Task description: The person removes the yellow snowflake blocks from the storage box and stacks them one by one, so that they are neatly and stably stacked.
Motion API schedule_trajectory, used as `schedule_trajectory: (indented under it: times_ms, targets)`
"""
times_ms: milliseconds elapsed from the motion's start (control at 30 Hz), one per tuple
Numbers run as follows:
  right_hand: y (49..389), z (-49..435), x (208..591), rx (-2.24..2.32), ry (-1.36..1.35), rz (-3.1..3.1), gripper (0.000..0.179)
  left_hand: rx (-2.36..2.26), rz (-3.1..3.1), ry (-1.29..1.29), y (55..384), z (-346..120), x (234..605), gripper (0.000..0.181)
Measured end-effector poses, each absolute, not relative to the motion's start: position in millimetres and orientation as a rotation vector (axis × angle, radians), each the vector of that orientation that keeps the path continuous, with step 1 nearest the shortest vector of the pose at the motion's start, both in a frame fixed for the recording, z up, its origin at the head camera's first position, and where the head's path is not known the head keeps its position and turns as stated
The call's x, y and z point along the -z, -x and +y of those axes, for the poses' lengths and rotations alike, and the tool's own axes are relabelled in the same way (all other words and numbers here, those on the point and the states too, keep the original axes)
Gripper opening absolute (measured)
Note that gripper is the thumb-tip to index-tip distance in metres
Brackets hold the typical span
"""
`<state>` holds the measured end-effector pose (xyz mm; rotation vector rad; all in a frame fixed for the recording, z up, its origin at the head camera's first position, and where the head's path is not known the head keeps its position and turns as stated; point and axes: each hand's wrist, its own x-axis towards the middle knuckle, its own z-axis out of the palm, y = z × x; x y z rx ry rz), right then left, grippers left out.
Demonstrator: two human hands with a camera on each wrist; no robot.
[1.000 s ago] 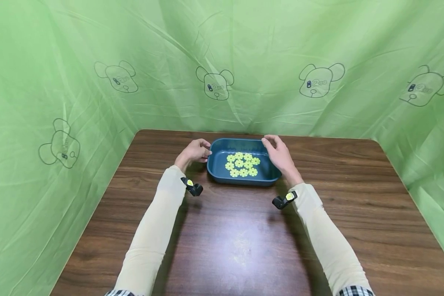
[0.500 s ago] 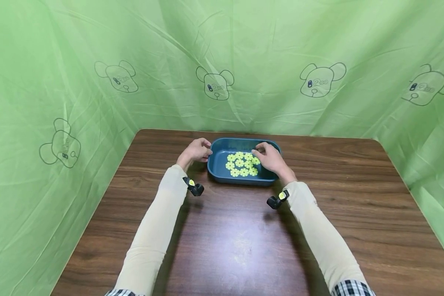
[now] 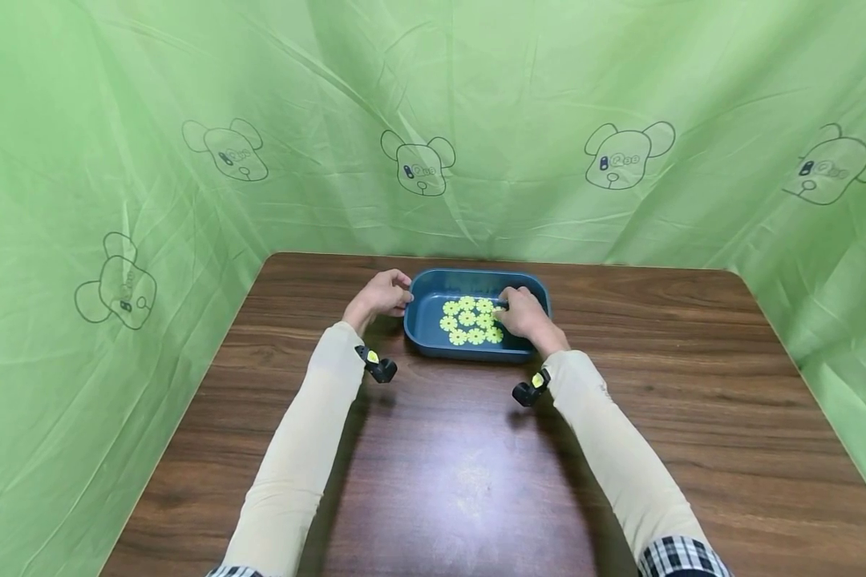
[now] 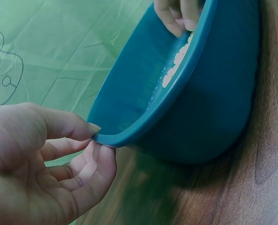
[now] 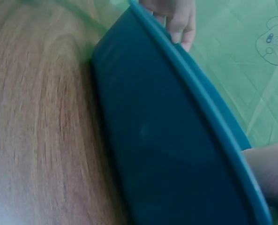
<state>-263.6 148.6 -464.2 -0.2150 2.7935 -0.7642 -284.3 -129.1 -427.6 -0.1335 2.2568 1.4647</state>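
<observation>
A dark blue oblong basin (image 3: 469,353) stands on the table. On its floor lies a cluster of small yellow flower-shaped pieces (image 3: 466,318). My left hand (image 3: 381,295) pinches the basin's left rim between thumb and fingers, plainly seen in the left wrist view. Inside the basin, my right hand (image 3: 525,312) reaches down with bent fingers, its fingertips right at the rightmost flower piece. I cannot tell whether those fingers grip it. In the right wrist view the basin's wall (image 5: 148,126) hides most of the right hand (image 5: 272,171).
The brown wooden table (image 3: 469,473) spreads out around and in front of the basin. A green cloth (image 3: 520,96) with bear-head outlines hangs close behind the table and along its sides. Black wrist cameras (image 3: 382,369) sit on both sleeves.
My right hand has moved left and down from the basin's far right rim to the flower pieces inside. The left hand keeps its pinch on the rim; the basin has stayed put.
</observation>
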Motion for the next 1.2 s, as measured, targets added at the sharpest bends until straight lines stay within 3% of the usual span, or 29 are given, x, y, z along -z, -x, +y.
schedule_trajectory:
  times_ms: [367,567,767,1200]
  targets:
    - [264.6,147.1,468.8,0.540,0.250,2.890,0.025,-1.473,2.255,0.140,281.1,-128.2,428.1,0.037]
    - [261.3,146.4,465.7,0.538,0.277,2.942,0.026,-1.454,2.262,0.139,279.1,-128.5,428.8,0.038]
    - [254.9,147.6,457.2,0.754,0.279,2.958,0.017,-1.467,2.260,0.132,277.2,-129.6,431.3,0.038]
    - [247.8,169.5,435.0,1.371,0.078,2.822,0.027,-1.467,2.261,0.127,273.5,-129.9,433.2,0.039]
